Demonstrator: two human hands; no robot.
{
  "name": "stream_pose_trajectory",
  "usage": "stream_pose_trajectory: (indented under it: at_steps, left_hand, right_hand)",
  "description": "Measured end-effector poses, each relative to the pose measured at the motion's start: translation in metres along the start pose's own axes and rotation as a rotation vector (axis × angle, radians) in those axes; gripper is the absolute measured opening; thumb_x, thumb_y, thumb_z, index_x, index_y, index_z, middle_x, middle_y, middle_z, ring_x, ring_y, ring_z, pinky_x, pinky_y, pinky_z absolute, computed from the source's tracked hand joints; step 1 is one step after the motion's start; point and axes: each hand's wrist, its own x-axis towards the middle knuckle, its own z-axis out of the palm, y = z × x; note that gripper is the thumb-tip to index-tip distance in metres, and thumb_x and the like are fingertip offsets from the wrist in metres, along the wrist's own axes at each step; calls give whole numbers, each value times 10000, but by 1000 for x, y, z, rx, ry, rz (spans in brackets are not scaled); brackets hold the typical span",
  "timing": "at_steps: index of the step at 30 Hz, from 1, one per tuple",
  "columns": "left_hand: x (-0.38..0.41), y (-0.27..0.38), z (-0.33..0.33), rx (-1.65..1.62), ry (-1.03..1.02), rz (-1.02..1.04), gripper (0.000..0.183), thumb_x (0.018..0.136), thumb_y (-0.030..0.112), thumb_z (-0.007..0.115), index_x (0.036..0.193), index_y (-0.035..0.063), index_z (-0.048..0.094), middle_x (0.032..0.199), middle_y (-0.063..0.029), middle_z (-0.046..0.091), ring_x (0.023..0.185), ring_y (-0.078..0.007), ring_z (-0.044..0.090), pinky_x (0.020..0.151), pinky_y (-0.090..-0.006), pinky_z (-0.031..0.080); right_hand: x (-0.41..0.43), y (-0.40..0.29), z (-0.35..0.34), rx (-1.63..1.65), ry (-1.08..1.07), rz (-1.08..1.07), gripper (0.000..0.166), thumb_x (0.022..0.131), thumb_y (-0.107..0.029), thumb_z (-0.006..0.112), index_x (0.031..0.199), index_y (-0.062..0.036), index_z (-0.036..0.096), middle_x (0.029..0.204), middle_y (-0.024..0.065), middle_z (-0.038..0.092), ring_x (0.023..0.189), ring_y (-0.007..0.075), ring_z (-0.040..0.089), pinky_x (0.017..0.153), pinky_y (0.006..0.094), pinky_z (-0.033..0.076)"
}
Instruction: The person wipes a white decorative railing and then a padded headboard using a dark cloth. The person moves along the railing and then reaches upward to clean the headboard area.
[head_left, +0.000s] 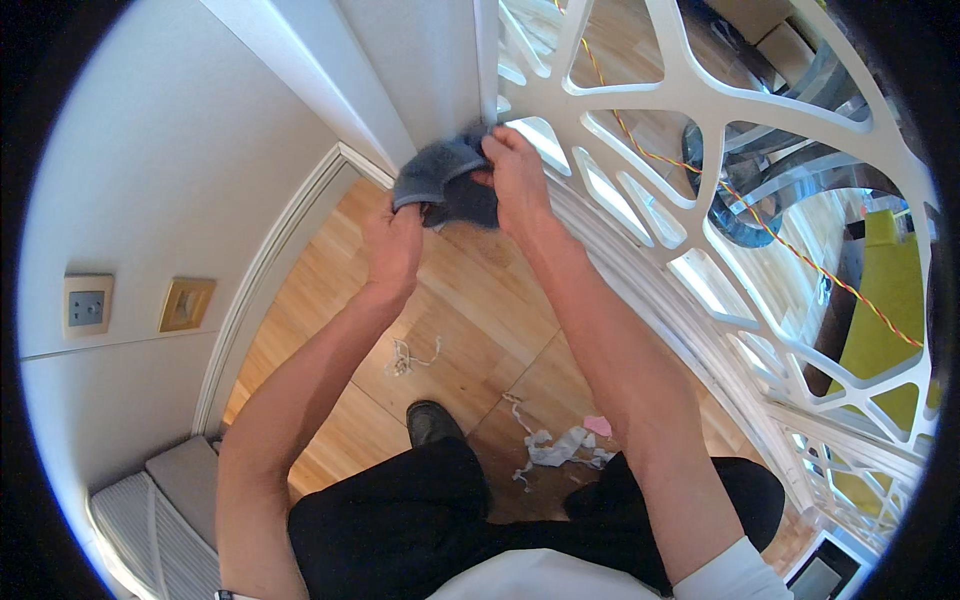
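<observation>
A dark blue-grey cloth (442, 176) hangs between my two hands, near the corner where the white wall meets the white lattice panel. Its left end is pinched by my left hand (396, 244). Higher up, my right hand (519, 176) grips the cloth's right side, fingers curled around the fabric. The cloth is bunched and folded over, with a paler band along one edge. Some of the fingers are hidden behind it. Below lies the wood-patterned floor (450, 300).
On the right stands the white lattice panel (709, 105), with a twisted red-yellow cord (795, 251) strung across it. Scraps of white paper (559, 450) and tangled string (403, 358) litter the floor. A wall socket (88, 306) and a second wall plate (186, 305) are at left.
</observation>
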Motion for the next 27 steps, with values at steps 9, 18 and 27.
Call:
stream_pose_trajectory:
  at_steps: [9, 18, 27]
  left_hand:
    - [-13, 58, -1, -223, 93, 373, 154, 947, 105, 511, 869, 10, 603, 801, 16, 541, 749, -67, 464, 672, -231, 395]
    - [14, -5, -31, -115, 13, 125, 172, 952, 125, 472, 934, 35, 617, 822, 8, 562, 736, -86, 471, 669, -230, 388]
    - [19, 93, -10, -42, 280, 512, 320, 924, 53, 453, 1204, -73, 546, 996, -111, 629, 877, -186, 572, 829, -264, 441]
  right_hand:
    - [8, -56, 25, -442, 47, -450, 124, 875, -154, 567, 898, -34, 581, 799, -11, 520, 767, 87, 457, 695, 256, 385]
    - [-7, 16, 23, -221, -21, -76, 130, 857, -140, 556, 847, -10, 563, 744, 37, 518, 722, 143, 460, 675, 304, 395]
    - [-33, -93, 60, -93, -146, -339, 79, 928, -159, 547, 934, -93, 590, 836, -29, 572, 736, 64, 524, 633, 249, 446]
